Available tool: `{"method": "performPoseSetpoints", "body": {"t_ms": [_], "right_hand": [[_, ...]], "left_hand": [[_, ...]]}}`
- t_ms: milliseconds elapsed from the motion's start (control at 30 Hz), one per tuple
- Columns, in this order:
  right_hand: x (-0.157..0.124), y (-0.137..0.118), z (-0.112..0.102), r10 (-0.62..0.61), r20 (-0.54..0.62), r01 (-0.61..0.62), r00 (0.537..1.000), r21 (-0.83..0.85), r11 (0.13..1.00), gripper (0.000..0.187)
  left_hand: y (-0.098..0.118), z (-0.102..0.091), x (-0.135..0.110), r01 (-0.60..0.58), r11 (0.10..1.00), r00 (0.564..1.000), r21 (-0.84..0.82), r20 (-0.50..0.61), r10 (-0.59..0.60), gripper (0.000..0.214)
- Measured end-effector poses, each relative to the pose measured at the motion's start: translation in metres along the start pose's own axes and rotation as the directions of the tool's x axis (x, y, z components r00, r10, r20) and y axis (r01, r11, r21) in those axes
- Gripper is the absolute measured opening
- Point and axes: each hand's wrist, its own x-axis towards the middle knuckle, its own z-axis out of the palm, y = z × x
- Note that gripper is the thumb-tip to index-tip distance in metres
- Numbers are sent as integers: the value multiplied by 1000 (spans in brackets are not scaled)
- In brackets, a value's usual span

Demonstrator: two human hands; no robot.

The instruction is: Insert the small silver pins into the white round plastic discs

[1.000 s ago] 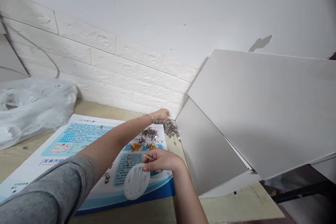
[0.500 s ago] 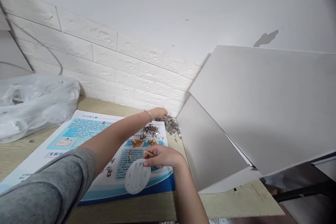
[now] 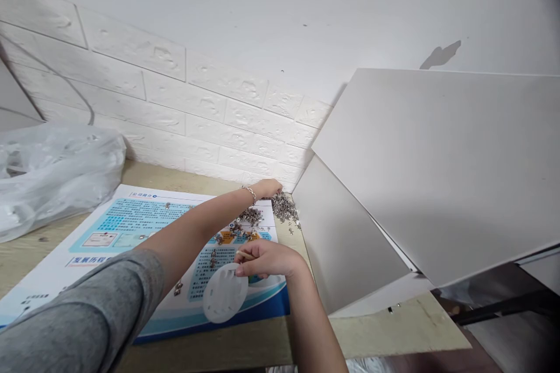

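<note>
My left hand (image 3: 268, 187), with a chain bracelet at its wrist, reaches to the back corner of the table. Its fingers are curled down at a pile of small shiny metal pieces (image 3: 285, 207); what they pinch, if anything, is hidden. Closer to me, my right hand (image 3: 266, 259) grips a round white translucent disc (image 3: 225, 294) with slots by its upper edge. A thin wooden stick (image 3: 245, 255) is also between those fingers. Just beyond this hand, a second heap of metal pieces (image 3: 250, 218) lies on a printed poster (image 3: 175, 323).
White board panels (image 3: 350, 239) stand along the right side. A clear plastic bag (image 3: 56, 175) of pale items sits at the left. Behind the wooden table (image 3: 149, 172) is a white brick-pattern wall (image 3: 205, 99). Several loose metal pieces are scattered on the poster.
My left hand has shifted slightly to the right along the edge of the pile. The right hand still holds the disc and stick. The whole view has moved a little.
</note>
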Motion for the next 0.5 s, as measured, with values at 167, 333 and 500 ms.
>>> {"method": "performPoseSetpoints", "body": {"t_ms": [167,333,500], "right_hand": [[-1,-2,0,4,-3,-4,1000,3,1000,37],[-3,-3,0,-17,9,17,1000,3,1000,36],[-3,-4,0,-25,12,25,1000,4,1000,36]], "left_hand": [[2,1,3,-25,1000,1000,-9,-11,25,18],[0,6,9,-22,1000,1000,-22,-7,22,19],[-2,1,10,-75,996,997,-49,17,76,29]]}}
